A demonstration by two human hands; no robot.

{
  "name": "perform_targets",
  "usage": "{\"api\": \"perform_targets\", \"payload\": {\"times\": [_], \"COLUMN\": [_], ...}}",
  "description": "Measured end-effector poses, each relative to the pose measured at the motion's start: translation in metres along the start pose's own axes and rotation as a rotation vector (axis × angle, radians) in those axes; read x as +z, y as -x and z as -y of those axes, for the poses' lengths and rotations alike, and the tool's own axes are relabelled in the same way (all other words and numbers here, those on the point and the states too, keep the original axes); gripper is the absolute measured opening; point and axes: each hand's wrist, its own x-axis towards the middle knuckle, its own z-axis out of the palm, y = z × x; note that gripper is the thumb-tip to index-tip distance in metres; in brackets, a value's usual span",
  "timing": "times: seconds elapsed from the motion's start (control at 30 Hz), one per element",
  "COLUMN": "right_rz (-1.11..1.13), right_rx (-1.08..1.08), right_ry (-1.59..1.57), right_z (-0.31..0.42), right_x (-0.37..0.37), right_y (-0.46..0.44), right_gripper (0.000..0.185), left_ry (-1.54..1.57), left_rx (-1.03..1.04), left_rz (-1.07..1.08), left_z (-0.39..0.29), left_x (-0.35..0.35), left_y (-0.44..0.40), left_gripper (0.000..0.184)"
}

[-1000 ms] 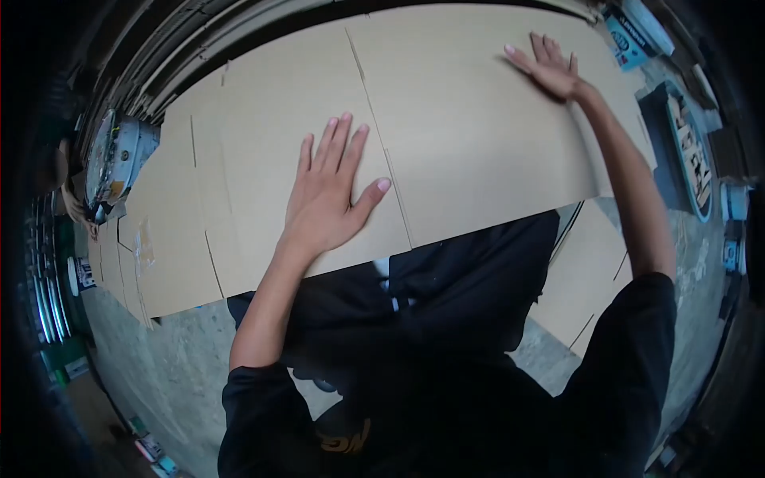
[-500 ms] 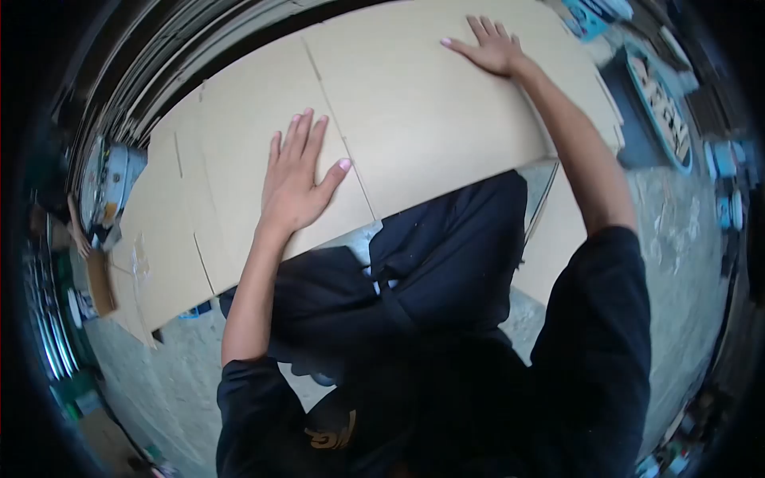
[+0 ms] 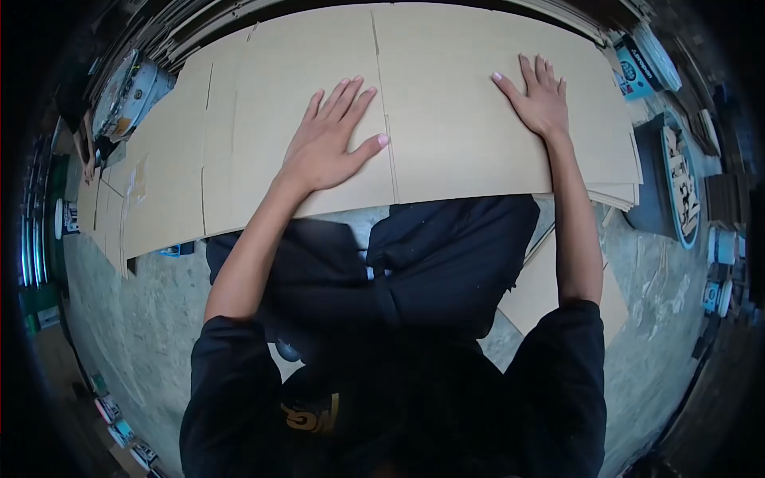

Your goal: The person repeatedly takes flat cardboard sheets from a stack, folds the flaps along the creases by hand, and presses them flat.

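Note:
A wide, slotted cardboard sheet [image 3: 462, 143] lies flat in front of me, its near edge over my thighs. My left hand [image 3: 328, 143] rests on it palm down, just left of a slot line near the middle, fingers stretched out and thumb apart. Farther right, my right hand [image 3: 542, 99] also lies flat on the sheet with its fingers spread. Neither hand grips anything. At the right end, stacked cardboard edges [image 3: 617, 193] show under the top sheet.
A grey tub [image 3: 653, 179] of cardboard scraps stands at the right, with a blue bucket [image 3: 633, 68] behind it. Another cardboard piece [image 3: 518, 295] lies on the floor beside my leg. At the far left are a metal drum [image 3: 147, 88] and another person's hand [image 3: 88, 171].
The camera view has turned and shifted. My right hand has come nearer to me along the sheet, and the sheet's right end now lies flatter. Both hands stay spread on the cardboard.

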Motion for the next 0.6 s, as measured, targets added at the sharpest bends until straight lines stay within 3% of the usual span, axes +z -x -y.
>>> {"api": "perform_targets", "payload": {"times": [0.17, 0.23, 0.3, 0.37, 0.6], "right_rz": [-0.030, -0.045, 0.004, 0.109, 0.180], "right_rx": [-0.107, -0.305, -0.522, -0.586, -0.569], "right_ry": [-0.016, -0.137, -0.261, -0.382, -0.495], "right_z": [0.026, 0.061, 0.092, 0.107, 0.118], "right_x": [0.014, 0.009, -0.009, -0.034, -0.047], "right_y": [0.016, 0.054, 0.095, 0.120, 0.130], "right_gripper": [0.094, 0.085, 0.089, 0.095, 0.113], "left_ry": [0.013, 0.022, 0.034, 0.045, 0.068], "left_rx": [-0.011, -0.011, -0.012, -0.014, -0.003], "left_rz": [-0.012, -0.015, -0.008, -0.011, -0.038], "left_z": [0.002, 0.002, 0.002, 0.004, 0.004], "left_x": [0.000, 0.000, 0.001, 0.000, 0.001], "left_y": [-0.001, 0.000, 0.000, 0.000, 0.001], "left_gripper": [0.082, 0.081, 0.084, 0.085, 0.082]}}
